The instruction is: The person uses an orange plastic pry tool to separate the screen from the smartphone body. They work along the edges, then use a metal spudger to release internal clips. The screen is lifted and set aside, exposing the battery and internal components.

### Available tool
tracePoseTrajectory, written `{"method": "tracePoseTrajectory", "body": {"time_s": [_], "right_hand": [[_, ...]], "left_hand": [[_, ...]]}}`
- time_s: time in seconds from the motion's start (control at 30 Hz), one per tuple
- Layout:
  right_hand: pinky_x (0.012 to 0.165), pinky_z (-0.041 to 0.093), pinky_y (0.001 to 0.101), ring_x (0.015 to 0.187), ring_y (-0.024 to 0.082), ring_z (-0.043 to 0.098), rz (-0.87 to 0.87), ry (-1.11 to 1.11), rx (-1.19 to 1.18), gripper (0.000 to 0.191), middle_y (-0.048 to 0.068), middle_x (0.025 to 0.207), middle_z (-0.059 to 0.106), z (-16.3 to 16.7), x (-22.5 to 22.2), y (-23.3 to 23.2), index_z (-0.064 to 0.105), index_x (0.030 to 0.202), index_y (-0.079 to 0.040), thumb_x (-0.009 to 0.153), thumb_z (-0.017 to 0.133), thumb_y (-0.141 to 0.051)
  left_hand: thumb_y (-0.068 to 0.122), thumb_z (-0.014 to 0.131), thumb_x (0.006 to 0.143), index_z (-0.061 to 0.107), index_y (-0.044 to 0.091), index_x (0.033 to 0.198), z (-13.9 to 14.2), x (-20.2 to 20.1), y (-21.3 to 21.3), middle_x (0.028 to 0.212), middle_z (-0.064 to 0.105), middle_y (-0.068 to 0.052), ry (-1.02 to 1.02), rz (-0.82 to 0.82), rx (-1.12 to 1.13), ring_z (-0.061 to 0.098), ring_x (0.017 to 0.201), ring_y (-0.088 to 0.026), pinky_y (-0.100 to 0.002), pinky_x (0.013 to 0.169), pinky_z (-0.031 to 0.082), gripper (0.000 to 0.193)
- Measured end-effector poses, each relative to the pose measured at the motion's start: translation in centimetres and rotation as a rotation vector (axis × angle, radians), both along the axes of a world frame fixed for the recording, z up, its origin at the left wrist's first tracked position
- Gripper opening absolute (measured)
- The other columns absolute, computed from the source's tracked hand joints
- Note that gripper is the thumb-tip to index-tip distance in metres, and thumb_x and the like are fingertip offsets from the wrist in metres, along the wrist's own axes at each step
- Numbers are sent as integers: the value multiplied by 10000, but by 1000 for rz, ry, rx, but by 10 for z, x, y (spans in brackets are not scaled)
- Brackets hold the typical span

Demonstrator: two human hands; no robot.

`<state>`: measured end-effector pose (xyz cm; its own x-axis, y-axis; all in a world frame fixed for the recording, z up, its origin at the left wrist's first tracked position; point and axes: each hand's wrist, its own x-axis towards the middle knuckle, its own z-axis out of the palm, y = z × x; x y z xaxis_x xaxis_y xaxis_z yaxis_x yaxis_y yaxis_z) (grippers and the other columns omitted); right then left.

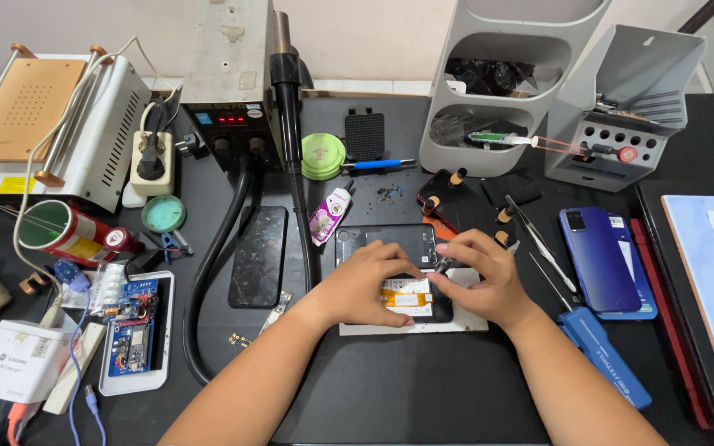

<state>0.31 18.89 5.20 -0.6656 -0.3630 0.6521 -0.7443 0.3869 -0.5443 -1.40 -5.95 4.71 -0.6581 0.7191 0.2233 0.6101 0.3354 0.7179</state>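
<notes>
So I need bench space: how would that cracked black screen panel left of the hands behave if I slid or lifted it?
The cracked black panel lies flat on the dark mat, so it would probably slide rather than roll or tip. It looks thin and already fractured, so likely fragile and light. The thick black hose curves beside it and might block a leftward push.

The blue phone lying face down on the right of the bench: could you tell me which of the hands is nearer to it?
Right. The right hand sits just left of the blue phone; the left hand is farther left, beyond the right one.
</notes>
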Motion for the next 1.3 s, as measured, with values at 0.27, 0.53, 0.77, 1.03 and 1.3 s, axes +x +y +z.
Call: {"method": "tracePoseTrajectory", "body": {"time_s": [0.27, 0.53, 0.77, 1.03, 1.3], "right_hand": [[708, 564, 291, 843, 192, 695, -7, -1, -1, 465, 100, 983, 675, -2, 1, 1, 637, 1196, -93, 778, 802, 26], [801, 583, 308, 925, 210, 711, 25, 23, -27, 483, 110, 1034, 696, -6, 1, 2, 613, 1218, -83, 778, 780, 22], [711, 549, 263, 825, 160, 657, -51, 25, -30, 500, 87, 949, 636, -7, 0, -1, 636, 1228, -93, 774, 819, 12], [796, 591, 291, 905, 175, 703, 35, -11, -50, 517, 93, 1011, 678, -3, 2, 0, 617, 1258, -82, 772, 736, 50], [752, 575, 260, 859, 162, 686, -39, -13, -52, 473, 91, 976, 644, -7, 1, -1, 639, 1216, -78, 783, 797, 25]], "left_hand": [[361, 891, 589, 730, 131, 1160, -1, 0, 2, 1121, 626, -49, 9, -2, -4, 565, 1063, -272, -392, 969, 474, 637], [375, 896, 587, 734, 128, 1153, 1, 0, 3, 1118, 626, -49, -1, 1, -13, 566, 1070, -270, -390, 970, 476, 639], [375, 897, 598, 729, 121, 1157, 0, 0, 1, 1126, 627, -49, 0, -3, -9, 562, 1071, -272, -392, 974, 473, 637], [373, 887, 600, 728, 119, 1157, 1, 0, 0, 1121, 627, -49, 3, -8, -11, 560, 1056, -271, -392, 966, 473, 632], [380, 887, 598, 729, 120, 1156, -1, 1, 0, 1117, 630, -48, 10, -3, -1, 565, 1062, -268, -388, 971, 476, 635]]}}
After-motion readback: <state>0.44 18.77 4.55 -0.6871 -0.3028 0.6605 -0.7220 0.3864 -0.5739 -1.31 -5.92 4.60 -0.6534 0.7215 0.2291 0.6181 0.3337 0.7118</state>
